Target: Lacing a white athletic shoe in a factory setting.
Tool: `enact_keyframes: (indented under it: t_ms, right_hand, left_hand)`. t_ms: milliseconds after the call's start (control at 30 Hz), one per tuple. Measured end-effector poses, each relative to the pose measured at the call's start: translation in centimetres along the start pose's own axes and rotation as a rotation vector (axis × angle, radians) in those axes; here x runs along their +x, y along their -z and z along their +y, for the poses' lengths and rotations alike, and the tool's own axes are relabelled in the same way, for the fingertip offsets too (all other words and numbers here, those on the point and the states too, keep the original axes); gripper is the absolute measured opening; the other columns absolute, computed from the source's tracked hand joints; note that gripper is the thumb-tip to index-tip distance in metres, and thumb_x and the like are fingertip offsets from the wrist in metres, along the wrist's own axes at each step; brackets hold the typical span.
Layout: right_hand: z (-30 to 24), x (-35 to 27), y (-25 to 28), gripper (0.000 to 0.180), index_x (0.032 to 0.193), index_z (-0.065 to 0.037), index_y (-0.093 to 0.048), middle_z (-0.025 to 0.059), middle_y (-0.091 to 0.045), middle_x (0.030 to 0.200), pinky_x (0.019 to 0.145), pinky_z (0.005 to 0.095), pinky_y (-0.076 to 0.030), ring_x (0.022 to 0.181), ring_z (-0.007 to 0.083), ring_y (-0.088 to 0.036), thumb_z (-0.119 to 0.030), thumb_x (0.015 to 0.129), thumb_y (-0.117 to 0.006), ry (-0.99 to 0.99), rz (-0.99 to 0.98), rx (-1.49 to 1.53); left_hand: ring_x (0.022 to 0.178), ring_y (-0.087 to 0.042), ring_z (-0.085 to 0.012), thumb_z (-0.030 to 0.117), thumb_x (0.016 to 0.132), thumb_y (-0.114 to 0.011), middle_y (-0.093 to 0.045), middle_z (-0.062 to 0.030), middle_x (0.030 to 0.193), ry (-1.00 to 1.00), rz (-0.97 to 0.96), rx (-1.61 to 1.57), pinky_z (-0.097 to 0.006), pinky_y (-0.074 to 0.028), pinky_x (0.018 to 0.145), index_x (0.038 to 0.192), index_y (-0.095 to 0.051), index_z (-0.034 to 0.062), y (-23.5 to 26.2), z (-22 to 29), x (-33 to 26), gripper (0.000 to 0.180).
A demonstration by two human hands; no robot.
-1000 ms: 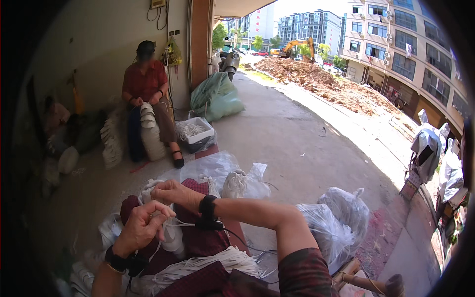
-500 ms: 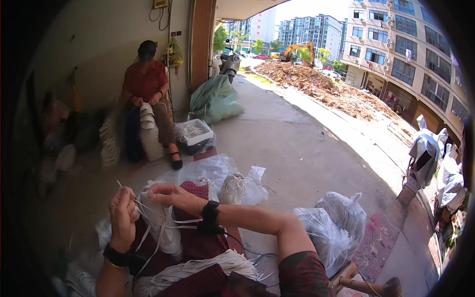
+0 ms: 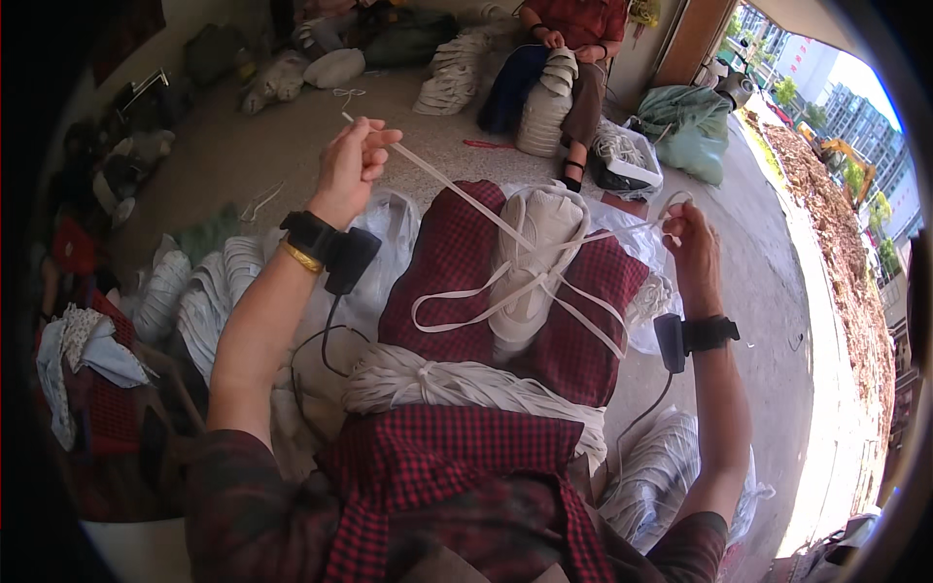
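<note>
A white shoe upper (image 3: 525,303) stands between my knees on the red-and-black checked cloth (image 3: 442,262). My left hand (image 3: 352,167) is raised to the far left, its fingers closed on one end of a flat white shoelace (image 3: 449,183). Out to the right, my right hand (image 3: 693,251) pinches the other lace end, which loops above its fingertips. Both strands run taut or nearly so to the upper, where they cross. Looser lace loops hang over its front. Across my lap lies a thick bundle of white laces (image 3: 428,383).
Stacked white uppers (image 3: 202,306) lie to my left, and a plastic-wrapped bundle (image 3: 653,481) sits at my right. Ahead, a seated person (image 3: 581,44) handles similar uppers beside a white tub (image 3: 634,173) and a green sack (image 3: 685,126). Cables hang from my wrist straps.
My hands, close together over the upper before, are now spread wide, drawing the lace out to both sides. The view has turned left and downward.
</note>
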State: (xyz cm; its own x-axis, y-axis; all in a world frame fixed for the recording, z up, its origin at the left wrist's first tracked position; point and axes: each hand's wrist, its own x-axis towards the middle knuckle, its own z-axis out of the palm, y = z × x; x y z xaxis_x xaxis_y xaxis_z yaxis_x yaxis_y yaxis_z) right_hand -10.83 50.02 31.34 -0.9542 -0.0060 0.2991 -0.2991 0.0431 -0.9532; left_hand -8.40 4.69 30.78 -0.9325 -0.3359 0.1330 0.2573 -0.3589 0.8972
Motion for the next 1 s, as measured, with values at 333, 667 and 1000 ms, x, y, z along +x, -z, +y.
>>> enact_keyframes:
  t_ms: [333, 667, 1000]
  right_hand:
    - [4.0, 1.6, 21.5, 0.035, 0.119, -0.008, -0.066, 0.0022, -0.073, 0.104, 0.071, 0.0217, -0.044, 0.098, 0.0107, -0.065, -0.032, 0.099, -0.052, -0.032, 0.594, 0.04]
    - [-0.5, -2.9, -2.9, 0.02, 0.102, 0.001, -0.069, 0.0152, -0.071, 0.094, 0.073, 0.0375, -0.052, 0.084, 0.0267, -0.065, -0.015, 0.092, -0.062, 0.42, -0.246, -0.819]
    - [-1.0, -4.3, -7.1, 0.031, 0.075, 0.004, -0.062, 0.0164, -0.054, 0.063, 0.055, 0.0407, -0.04, 0.057, 0.0239, -0.052, -0.02, 0.095, -0.06, 0.347, -0.556, -0.774]
  left_hand:
    - [0.084, -0.068, -0.0125, 0.027, 0.102, -0.05, -0.072, -0.0117, 0.109, -0.23, 0.411, 0.161, -0.021, -0.047, 0.059, 0.126, -0.052, 0.0074, 19.0, 7.6, 7.1, 0.031]
    - [0.087, -0.059, -0.0143, 0.018, 0.076, -0.081, -0.056, -0.0028, 0.099, -0.689, -0.724, 1.066, -0.033, -0.048, 0.075, 0.1, -0.067, 0.0094, -5.3, -2.5, -8.8, 0.028]
    - [0.074, -0.053, -0.015, 0.02, 0.08, -0.08, -0.051, -0.0064, 0.095, -0.341, -0.757, 0.879, -0.032, -0.044, 0.064, 0.07, -0.058, 0.0014, -7.5, -6.4, -8.2, 0.03]
